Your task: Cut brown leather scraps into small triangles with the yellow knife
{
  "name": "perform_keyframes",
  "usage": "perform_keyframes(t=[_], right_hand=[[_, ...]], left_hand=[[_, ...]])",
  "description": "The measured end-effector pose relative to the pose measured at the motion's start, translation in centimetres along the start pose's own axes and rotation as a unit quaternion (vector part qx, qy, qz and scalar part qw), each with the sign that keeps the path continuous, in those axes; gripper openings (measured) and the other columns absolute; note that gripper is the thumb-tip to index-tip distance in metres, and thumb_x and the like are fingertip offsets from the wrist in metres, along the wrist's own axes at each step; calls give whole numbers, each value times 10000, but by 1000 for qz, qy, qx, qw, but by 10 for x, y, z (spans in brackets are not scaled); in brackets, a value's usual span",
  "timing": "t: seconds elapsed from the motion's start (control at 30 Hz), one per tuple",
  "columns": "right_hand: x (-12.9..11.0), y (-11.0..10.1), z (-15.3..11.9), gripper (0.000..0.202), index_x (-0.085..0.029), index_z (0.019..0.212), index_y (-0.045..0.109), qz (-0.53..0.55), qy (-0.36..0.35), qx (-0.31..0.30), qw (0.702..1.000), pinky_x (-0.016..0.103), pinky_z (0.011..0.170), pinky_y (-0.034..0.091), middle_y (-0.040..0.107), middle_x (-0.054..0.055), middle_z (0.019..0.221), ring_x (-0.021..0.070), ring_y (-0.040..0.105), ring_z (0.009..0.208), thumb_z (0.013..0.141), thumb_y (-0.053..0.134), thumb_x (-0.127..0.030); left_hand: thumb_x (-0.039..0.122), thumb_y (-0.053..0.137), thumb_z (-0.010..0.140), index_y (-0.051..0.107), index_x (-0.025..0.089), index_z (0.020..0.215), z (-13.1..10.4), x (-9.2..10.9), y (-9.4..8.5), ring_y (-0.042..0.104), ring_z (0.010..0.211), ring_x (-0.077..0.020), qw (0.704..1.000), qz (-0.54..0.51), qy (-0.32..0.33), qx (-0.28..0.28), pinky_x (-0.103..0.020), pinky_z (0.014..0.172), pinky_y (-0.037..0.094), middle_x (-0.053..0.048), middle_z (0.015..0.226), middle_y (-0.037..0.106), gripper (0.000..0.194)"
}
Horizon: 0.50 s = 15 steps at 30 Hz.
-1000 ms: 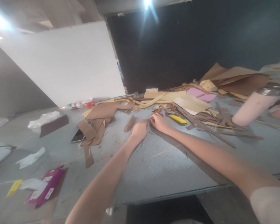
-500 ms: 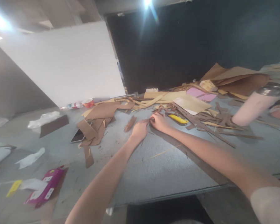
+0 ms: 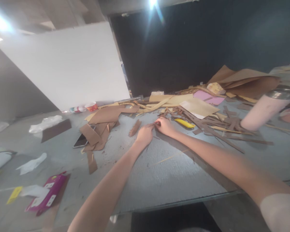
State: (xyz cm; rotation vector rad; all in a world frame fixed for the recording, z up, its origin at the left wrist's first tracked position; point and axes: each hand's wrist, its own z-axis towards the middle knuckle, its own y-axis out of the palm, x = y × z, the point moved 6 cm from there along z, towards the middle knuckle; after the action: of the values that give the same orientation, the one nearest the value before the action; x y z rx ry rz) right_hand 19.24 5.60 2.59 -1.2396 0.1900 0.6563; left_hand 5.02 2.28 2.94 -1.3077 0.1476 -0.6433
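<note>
My left hand (image 3: pixel 145 133) and my right hand (image 3: pixel 165 126) meet near the middle of the grey table (image 3: pixel 169 174). Both have their fingers drawn together over something small and dark at the fingertips, too small to make out. Just left of my left hand lies a small stack of brown strips (image 3: pixel 134 128). Right of my right hand is a yellow-handled tool (image 3: pixel 184 123), probably a cutter. Behind the hands are brown scraps and thin strips (image 3: pixel 183 112). A thin tan strip (image 3: pixel 170 157) lies between my forearms.
At left, brown sheet pieces (image 3: pixel 100 137) partly cover a phone (image 3: pixel 81 140). A magenta tissue pack (image 3: pixel 49 193) lies front left. A pink tumbler (image 3: pixel 265 108) stands at right among brown strips, with large brown sheets (image 3: pixel 248 80) behind it. A red paper cup (image 3: pixel 91 106) is at the back.
</note>
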Motion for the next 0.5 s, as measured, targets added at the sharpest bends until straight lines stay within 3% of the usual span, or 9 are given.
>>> perform_keyframes(t=[0.2,0.5], right_hand=[[-10,-7,-7,312,-241,1123,837,-28,-31,11,999,396,1074,361,786,85,1137,241,698,1098,989,568,-158],[-8,-6,-5,315,-245,1071,849,-44,-19,-1,999,412,1076,379,803,81,1122,250,708,1074,974,565,-151]], left_hand=[[-15,495,903,706,165,1444,0,-2,2,643,1416,-236,1000,7,-4,-4,-366,1255,458,-121,1502,696,607],[-6,494,927,708,165,1443,1,-1,2,651,1408,-231,1000,14,-4,-4,-376,1247,470,-130,1499,696,584]])
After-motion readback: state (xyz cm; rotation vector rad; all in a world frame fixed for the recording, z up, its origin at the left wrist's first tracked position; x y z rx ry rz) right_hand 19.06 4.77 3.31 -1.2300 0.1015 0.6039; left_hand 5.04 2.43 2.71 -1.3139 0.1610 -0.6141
